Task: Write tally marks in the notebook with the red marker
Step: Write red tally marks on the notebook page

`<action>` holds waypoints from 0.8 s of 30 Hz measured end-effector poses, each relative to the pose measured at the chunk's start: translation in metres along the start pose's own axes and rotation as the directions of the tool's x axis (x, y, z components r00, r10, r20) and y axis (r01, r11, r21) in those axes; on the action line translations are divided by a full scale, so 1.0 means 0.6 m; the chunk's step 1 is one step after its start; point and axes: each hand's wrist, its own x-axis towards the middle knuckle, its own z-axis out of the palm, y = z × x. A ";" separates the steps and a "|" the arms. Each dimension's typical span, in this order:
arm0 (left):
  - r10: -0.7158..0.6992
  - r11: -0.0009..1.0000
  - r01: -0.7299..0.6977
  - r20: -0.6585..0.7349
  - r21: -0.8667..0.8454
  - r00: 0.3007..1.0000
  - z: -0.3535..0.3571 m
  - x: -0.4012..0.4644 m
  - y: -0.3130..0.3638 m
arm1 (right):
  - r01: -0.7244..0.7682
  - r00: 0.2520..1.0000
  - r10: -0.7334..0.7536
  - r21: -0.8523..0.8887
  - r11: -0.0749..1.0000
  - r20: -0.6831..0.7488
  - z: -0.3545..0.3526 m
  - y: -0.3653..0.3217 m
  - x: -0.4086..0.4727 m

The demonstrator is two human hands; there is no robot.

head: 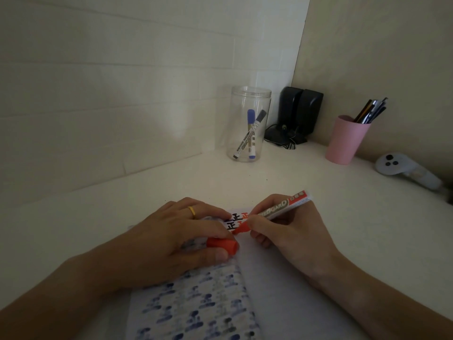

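Red marker [274,211] uncapped, white barrel with red end band, tip down on the notebook [267,273] page beside black and red tally marks [239,220].
Right hand [286,231] pinched closed around the barrel; left hand [171,239] pressed flat on the notebook, fingers curled around the red cap [224,246].

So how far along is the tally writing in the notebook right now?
Done: the red cap is off, held under the left hand, and black and red tally characters already sit on the notebook page. In hand: the right hand grips the red marker with its tip at the page by those marks. Left: any further marks, then recapping.
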 end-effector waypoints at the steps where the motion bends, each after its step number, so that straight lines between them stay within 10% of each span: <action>1: 0.000 1.000 0.000 -0.002 -0.004 1.000 0.000 0.000 0.000 | 0.002 1.000 -0.002 -0.003 1.000 0.008 0.001 -0.001 -0.001; 24: -0.049 0.972 0.038 -0.040 -0.230 0.998 0.001 -0.003 -0.006 | -0.074 0.992 0.064 -0.089 0.993 -0.107 0.004 -0.001 0.005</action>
